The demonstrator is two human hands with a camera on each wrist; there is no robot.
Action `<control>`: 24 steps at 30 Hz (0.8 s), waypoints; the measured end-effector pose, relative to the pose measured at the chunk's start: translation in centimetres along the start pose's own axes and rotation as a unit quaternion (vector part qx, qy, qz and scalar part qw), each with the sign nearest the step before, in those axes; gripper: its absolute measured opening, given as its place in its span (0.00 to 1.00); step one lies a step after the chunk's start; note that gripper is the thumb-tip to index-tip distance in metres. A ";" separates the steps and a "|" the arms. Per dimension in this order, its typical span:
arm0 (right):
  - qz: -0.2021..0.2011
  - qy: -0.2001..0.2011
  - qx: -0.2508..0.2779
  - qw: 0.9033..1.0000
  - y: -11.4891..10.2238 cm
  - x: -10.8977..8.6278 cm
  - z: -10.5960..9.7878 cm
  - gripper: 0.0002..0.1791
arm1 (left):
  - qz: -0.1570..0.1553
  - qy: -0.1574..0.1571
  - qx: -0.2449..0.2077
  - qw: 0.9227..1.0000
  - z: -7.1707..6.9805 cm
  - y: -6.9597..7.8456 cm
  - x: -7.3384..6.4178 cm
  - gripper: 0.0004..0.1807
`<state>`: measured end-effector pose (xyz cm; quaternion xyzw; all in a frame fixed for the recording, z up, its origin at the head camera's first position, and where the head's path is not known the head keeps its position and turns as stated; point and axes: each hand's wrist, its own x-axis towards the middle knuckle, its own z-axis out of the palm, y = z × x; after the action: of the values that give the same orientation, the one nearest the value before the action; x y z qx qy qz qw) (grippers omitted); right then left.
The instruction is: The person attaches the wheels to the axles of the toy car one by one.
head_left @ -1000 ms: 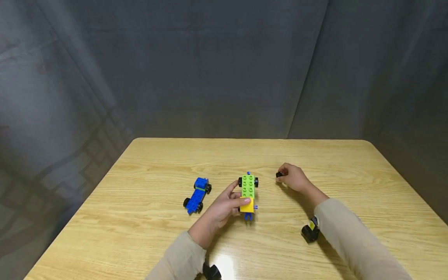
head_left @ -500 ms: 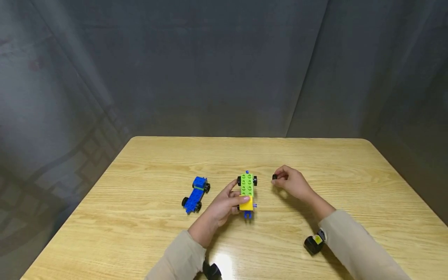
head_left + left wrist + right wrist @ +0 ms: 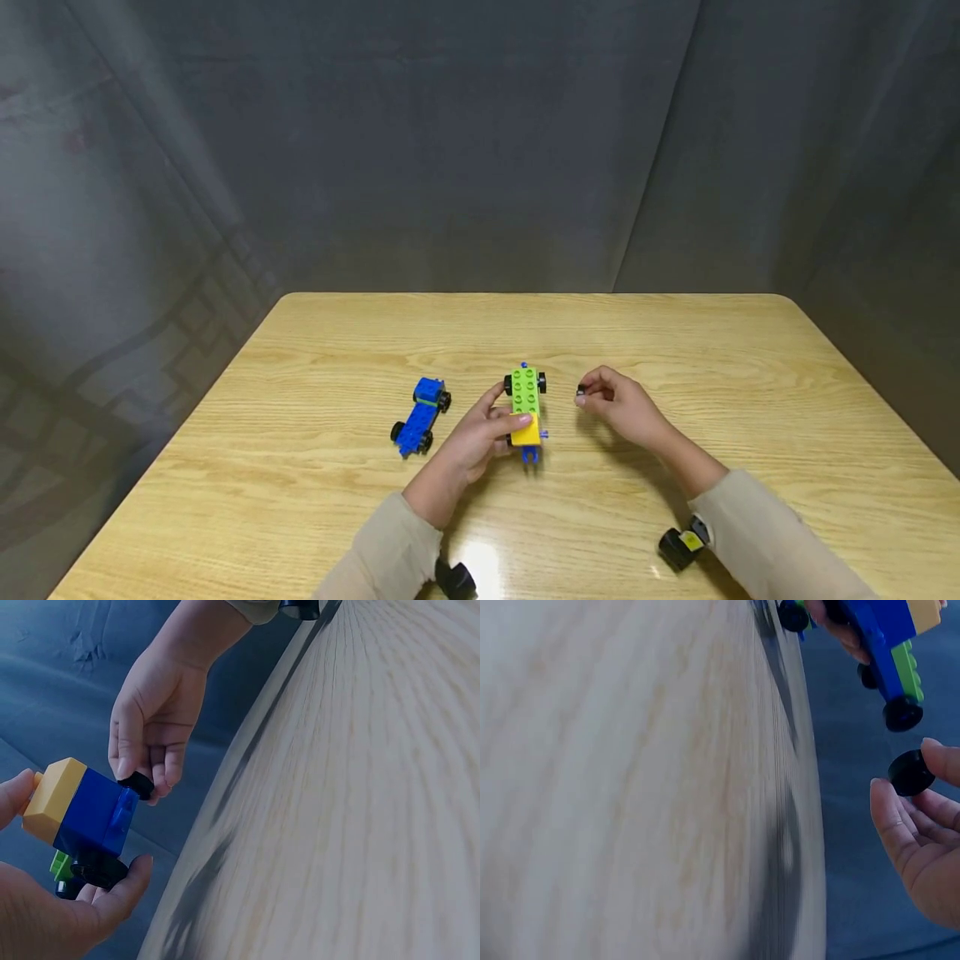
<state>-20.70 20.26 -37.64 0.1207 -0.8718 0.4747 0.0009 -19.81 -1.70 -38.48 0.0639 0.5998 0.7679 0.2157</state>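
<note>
My left hand grips a toy brick car, thumb over its yellow block and fingers around the left side. The car has a blue chassis, a lime green studded plate and black wheels. On its near right side a blue axle end sticks out bare. To the right of the car, my right hand pinches a loose black wheel between thumb and fingertips. A small gap separates this wheel from the car in the head view. Both hands are raised above the table, their shadows falling on it.
A blue toy truck with black wheels stands on the wooden table, left of my left hand. Dark grey cloth hangs behind the table and at its sides. A black wrist camera sits at the right cuff.
My right hand, pinching the wheel, has come left and slightly nearer to me, closer to the car. The held car has shifted slightly left. The blue truck stays in place.
</note>
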 end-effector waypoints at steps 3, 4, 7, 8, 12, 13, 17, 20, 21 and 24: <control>-0.003 -0.005 0.010 1.000 -0.1 -0.2 0.2 0.14 | -0.001 0.001 -0.001 1.000 0.0 0.0 0.0 0.43; -0.003 -0.007 0.011 1.000 -0.2 -0.3 0.2 0.15 | -0.002 0.002 -0.002 1.000 0.0 0.0 0.0 0.43; -0.002 -0.011 0.016 1.000 -0.4 -0.6 0.3 0.15 | -0.002 0.003 -0.005 1.000 0.1 0.0 -0.1 0.42; -0.001 -0.012 0.020 1.000 -0.4 -0.8 0.3 0.16 | -0.002 0.004 -0.007 1.000 0.1 0.0 -0.1 0.42; 0.000 -0.020 0.039 0.999 -0.6 -1.1 0.5 0.15 | -0.001 0.003 -0.011 1.000 0.1 0.0 -0.1 0.42; -0.001 -0.021 0.045 0.999 -0.6 -1.2 0.6 0.15 | 0.000 0.003 -0.011 1.000 0.1 0.0 -0.1 0.42; -0.003 -0.028 0.065 0.997 -0.8 -1.3 0.9 0.15 | 0.005 0.000 -0.012 1.000 0.1 0.0 -0.2 0.42; -0.004 -0.032 0.073 0.997 -0.9 -1.5 1.1 0.15 | 0.005 -0.003 -0.016 1.000 0.1 0.0 -0.2 0.41; -0.003 -0.035 0.077 0.996 -0.9 -1.6 1.2 0.15 | 0.005 -0.004 -0.018 1.000 0.1 0.0 -0.2 0.41; -0.003 -0.037 0.082 0.996 -1.1 -1.8 1.3 0.16 | 0.003 -0.006 -0.021 1.000 0.1 0.0 -0.3 0.41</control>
<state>-18.60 18.93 -37.66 0.1402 -0.8293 0.5395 -0.0402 -19.53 -1.69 -38.36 0.0656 0.5824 0.7804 0.2181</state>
